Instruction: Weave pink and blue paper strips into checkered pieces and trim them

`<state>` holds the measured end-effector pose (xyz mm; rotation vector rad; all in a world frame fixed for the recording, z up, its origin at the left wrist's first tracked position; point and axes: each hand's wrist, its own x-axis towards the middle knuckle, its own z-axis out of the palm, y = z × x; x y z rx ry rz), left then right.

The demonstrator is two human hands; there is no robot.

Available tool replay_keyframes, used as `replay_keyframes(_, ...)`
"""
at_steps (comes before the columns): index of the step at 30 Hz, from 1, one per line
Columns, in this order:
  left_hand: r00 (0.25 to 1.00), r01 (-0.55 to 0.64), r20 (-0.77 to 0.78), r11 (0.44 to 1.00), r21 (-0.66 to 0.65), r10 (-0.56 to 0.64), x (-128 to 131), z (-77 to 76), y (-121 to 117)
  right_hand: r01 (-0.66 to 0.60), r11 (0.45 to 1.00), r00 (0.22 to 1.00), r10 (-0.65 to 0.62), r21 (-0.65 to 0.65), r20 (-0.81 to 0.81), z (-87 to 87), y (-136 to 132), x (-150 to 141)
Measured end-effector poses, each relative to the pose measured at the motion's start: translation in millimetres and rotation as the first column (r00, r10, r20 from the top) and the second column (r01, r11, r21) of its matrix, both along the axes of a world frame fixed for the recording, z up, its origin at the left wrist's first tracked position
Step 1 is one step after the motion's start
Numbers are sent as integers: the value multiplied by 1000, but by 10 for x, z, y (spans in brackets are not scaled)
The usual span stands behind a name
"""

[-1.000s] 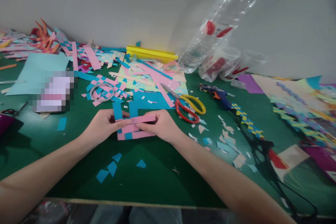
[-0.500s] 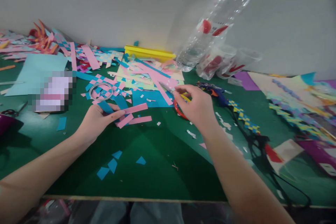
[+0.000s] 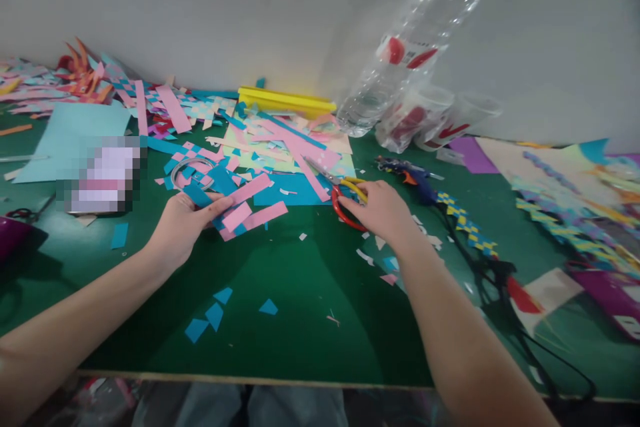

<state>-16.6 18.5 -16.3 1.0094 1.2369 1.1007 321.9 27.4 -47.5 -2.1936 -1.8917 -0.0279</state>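
Between the thumb and fingers of my left hand [image 3: 173,223], closed, are interlaced pink and blue paper strips [image 3: 237,217]. Their loose pink ends point right, above the green table. My right hand [image 3: 383,210] has its fingers closed at the handles of the scissors [image 3: 337,180], one loop red and one yellow. The blades point up and left over pink paper scraps, slightly apart. Part of the handles is hidden behind my fingers. A roll of clear tape [image 3: 193,173] lies on pink-and-blue woven paper just behind my left hand.
Paper scraps [image 3: 280,147] pile along the wall, with a yellow bar [image 3: 285,101] behind them. A clear plastic bottle [image 3: 390,60] leans beside plastic cups [image 3: 457,123]. A glue gun [image 3: 420,183] with a black cord lies right. A blurred-out phone-like object [image 3: 103,177] lies left.
My right hand has shifted right and down, from over the scissors' pivot to their handles. In my left hand, the pink strips have tilted and their ends now slant more upward.
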Motion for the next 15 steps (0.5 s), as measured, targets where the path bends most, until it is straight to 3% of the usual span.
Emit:
replay_keyframes(6,990,-74,113,995,-67,81,13,109,71,97,984,968,-59,148,-242,125,-54,-36)
replay_keyframes(11,944,-137,294,988,-65,150,44,128,126,97,965,816,63,243,-575,271,-146,-141)
replay_keyframes(15,904,-155,379,977,-146,200,86,115,92,-52,915,848,252,400,-467,370,-280,-336)
